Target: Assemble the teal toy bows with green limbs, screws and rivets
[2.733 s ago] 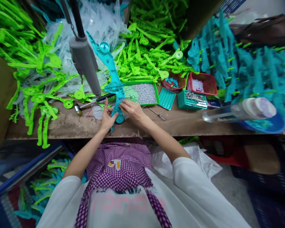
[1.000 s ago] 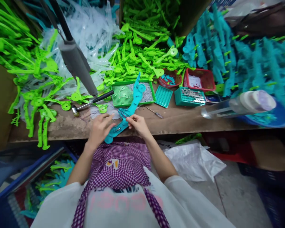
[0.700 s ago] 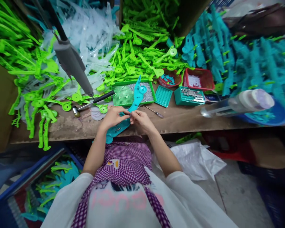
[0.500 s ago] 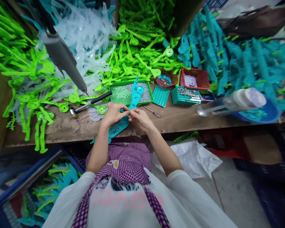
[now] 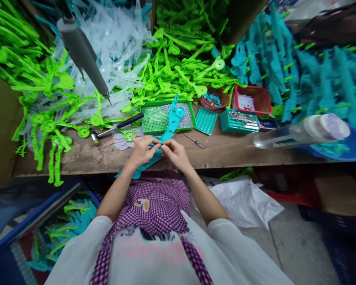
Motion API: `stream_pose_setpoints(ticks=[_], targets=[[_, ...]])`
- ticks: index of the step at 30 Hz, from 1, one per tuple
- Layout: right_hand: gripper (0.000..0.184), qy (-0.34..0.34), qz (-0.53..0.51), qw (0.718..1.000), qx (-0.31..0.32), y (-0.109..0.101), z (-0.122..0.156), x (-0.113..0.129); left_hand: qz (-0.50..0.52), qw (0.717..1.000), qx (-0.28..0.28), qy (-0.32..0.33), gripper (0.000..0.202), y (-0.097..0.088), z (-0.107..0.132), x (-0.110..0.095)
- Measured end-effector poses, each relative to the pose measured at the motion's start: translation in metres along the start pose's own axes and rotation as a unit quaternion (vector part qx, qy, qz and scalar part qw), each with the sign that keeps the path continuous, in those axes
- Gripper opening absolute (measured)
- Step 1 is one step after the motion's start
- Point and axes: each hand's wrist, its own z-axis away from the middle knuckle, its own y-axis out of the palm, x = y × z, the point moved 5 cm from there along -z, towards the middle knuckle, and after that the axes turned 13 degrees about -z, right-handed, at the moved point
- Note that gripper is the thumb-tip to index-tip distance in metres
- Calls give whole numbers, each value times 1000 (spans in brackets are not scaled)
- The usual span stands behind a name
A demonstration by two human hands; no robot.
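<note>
A long teal plastic part (image 5: 173,120) lies slanted across the near edge of the wooden bench (image 5: 225,152), its round end over the green tray. My left hand (image 5: 142,151) is closed over its lower middle section. My right hand (image 5: 175,152) pinches the same part from the right, fingertips meeting the left hand's. The part's lower end sticks out past the bench edge under my left wrist.
A green tray of small screws (image 5: 158,118) sits just behind my hands. A hammer (image 5: 115,127), a thin screwdriver (image 5: 194,140), a hanging grey power driver (image 5: 81,51), small teal and red baskets (image 5: 250,101) and a clear bottle (image 5: 302,132) are around. Green, clear and teal parts are heaped behind.
The teal part went from standing upright to lying slanted across the bench edge. Both hands closed together on its middle section. The hanging driver swung left and up.
</note>
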Motion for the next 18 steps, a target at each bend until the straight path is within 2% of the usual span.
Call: stream_pose_setpoints(ticks=[3,6,8,9,11,13,15,18], targets=[[34,-22,109,994,9,-2,22,6,-59,995,-75,16,15,-11,29,5],[36,-22,203,978,36,-3,50,18,-144,980,-137,4,27,-17,80,15],[38,-45,223,974,16,-1,54,32,-194,972,-127,-39,40,-13,112,24],[36,-69,223,972,-1,2,49,39,-214,969,-105,-64,47,-9,123,30],[30,-123,218,968,-18,12,31,47,-230,968,-49,-90,56,0,135,39],[28,-153,220,963,-8,21,10,41,-213,973,-11,-84,54,6,135,45],[28,-153,207,962,-92,11,-3,28,-180,981,-9,-72,49,6,131,49],[34,-126,163,942,-264,-25,9,7,-154,985,-37,-72,41,0,130,57]])
